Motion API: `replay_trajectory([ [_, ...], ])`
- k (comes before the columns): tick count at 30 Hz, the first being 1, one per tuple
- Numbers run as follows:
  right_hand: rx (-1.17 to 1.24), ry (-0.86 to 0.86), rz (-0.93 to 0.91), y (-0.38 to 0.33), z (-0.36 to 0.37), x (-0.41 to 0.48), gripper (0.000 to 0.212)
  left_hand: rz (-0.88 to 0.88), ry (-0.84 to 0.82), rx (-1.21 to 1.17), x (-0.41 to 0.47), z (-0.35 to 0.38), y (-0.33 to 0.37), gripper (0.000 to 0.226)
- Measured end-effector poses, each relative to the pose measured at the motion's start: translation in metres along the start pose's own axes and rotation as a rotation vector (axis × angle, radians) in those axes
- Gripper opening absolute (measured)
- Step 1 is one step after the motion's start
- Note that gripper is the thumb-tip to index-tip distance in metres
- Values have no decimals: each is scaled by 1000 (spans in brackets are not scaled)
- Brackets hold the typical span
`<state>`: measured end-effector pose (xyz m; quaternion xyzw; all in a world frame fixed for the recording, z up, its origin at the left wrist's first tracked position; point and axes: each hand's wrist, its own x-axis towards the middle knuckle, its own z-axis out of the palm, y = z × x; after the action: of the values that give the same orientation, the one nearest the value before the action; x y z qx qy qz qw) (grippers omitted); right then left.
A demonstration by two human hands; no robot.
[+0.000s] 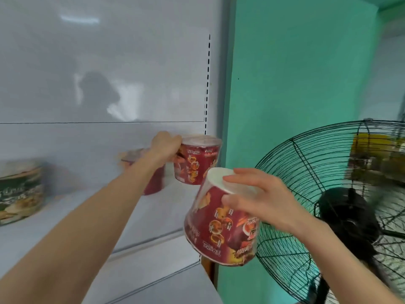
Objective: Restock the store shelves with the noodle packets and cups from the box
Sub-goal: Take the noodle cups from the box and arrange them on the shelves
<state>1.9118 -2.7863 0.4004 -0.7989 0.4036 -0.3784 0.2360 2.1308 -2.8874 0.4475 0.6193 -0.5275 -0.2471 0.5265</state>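
The big white shelf (pixel 166 207) fills the left side, with a green wall (pixel 295 84) next to it and a black fan (pixel 328 207) low on the right. Four noodle cups show. A green cup (pixel 19 189) sits on the shelf far to the left, well apart from the red ones. The right cup (pixel 221 233) is red and upside down, with its white bottom up. It is in the air in front of the shelf's right end, not on it. The left cup (pixel 197 163) is red too and stands upright at the right end of the shelf, near the back. I cannot tell if it rests on the shelf or is just above it. The back cup (pixel 153 185), also red, is just beside it on the left, partly hidden by the arm. The left hand (pixel 166 148) grips the left cup at its top edge, fingers curled round it. The right hand (pixel 263 200) grips the right cup near its bottom, thumb on the side and fingers over the white end. The box is not in view, so I cannot tell how many cups or packets are left in it. I think the job is partway done: two cups look placed, one is being put down, and one has yet to be turned over and set on the shelf. No noodle packets show on it.
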Motion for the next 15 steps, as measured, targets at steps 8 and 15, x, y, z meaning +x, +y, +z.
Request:
replay_trajectory([
  [8,57,4,5,19,-23,18,44,-77,26,11,4,39,-43,28],
  [15,51,25,-51,14,-27,38,34,235,130,358,-27,23,-19,44],
])
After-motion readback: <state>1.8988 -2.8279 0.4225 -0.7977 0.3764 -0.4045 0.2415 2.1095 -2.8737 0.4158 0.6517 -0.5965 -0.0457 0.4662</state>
